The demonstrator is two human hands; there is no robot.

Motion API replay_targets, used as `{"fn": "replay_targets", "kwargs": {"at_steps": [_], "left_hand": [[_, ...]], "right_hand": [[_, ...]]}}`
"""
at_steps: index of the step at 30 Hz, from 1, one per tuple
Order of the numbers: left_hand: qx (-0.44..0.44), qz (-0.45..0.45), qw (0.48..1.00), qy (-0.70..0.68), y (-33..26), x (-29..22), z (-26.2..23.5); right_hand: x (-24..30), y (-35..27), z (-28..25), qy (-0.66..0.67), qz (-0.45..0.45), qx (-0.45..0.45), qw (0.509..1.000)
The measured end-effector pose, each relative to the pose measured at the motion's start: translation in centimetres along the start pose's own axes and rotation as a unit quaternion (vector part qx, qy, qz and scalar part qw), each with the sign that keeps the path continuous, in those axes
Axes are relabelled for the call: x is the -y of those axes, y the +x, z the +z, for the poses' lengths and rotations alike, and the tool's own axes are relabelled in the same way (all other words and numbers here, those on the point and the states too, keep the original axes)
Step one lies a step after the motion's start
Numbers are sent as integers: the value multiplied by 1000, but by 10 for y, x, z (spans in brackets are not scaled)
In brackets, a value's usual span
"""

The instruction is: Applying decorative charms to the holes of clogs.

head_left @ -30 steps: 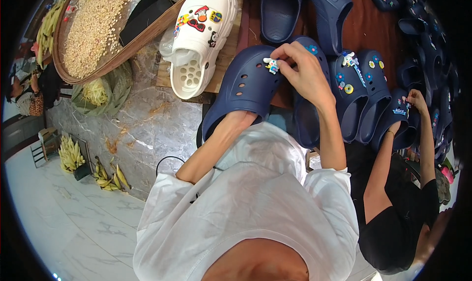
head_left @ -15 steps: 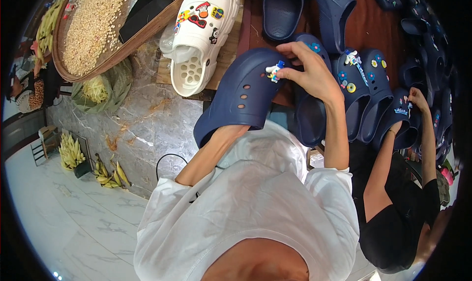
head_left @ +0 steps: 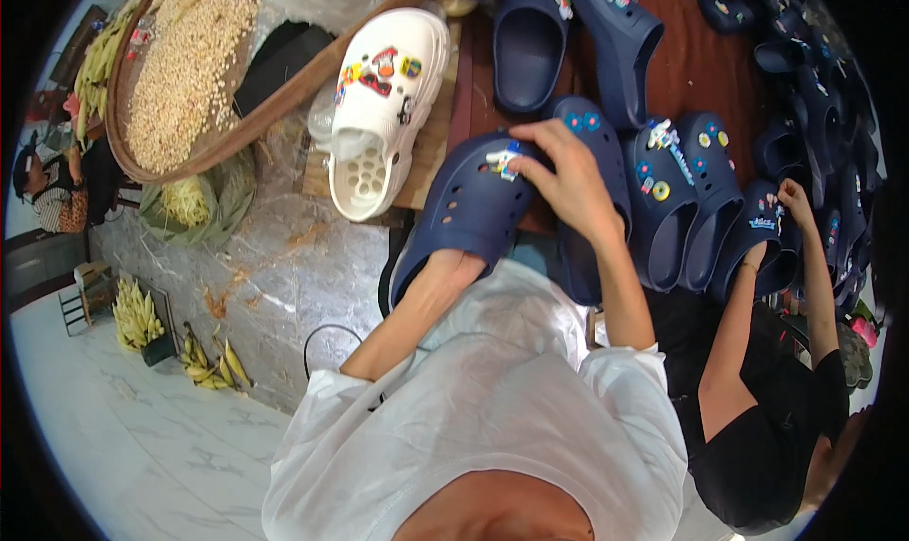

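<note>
A navy clog [head_left: 471,210] with several holes across its top is propped on my left hand [head_left: 453,265], which reaches in through the heel opening. My left fingers are hidden inside the toe. At the clog's upper right, my right hand [head_left: 571,181] pinches a small white-and-blue character-shaped shoe charm [head_left: 502,161] between thumb and fingers against the surface. To the right lie more navy clogs [head_left: 665,221], several with flower and character charms. Just left of my work stands a white clog [head_left: 390,106] decorated with colourful charms.
A large oval tray [head_left: 121,134] of pale kernels stands at the far left, beside a green bag [head_left: 222,193] of shreds. A co-worker's hands [head_left: 792,196] handle another navy clog on the right. Corn cobs [head_left: 137,314] and bananas [head_left: 213,363] sit lower left.
The view has shifted, so the table's items appear lower. The held clog has turned slightly, and my right fingers remain at the charm.
</note>
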State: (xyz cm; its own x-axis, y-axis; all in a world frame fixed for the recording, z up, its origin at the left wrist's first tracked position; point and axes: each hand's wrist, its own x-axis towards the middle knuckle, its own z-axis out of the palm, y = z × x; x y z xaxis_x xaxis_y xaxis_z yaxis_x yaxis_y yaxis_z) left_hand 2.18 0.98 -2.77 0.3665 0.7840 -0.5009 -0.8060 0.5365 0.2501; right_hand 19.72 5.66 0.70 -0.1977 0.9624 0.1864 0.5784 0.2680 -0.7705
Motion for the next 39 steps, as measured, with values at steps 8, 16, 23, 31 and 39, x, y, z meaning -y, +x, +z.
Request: {"fn": "replay_targets", "kwargs": {"at_steps": [8,16,23,31,39], "left_hand": [[-64,54,991,103,-4,16,-18],[-83,111,979,150,-1,12,-22],[-79,129,978,147,72,-11,6],[-86,137,978,129,87,-7,0],[-47,230,844,483,40,-2,7]], "right_hand": [[6,-2,6,-34,3,-21,999],[15,8,-14,-57,-29,-94,993],[15,-17,-63,-76,66,-170,980],[14,-89,-52,-156,103,-55,981],[6,-90,-30,-207,94,-174,958]]}}
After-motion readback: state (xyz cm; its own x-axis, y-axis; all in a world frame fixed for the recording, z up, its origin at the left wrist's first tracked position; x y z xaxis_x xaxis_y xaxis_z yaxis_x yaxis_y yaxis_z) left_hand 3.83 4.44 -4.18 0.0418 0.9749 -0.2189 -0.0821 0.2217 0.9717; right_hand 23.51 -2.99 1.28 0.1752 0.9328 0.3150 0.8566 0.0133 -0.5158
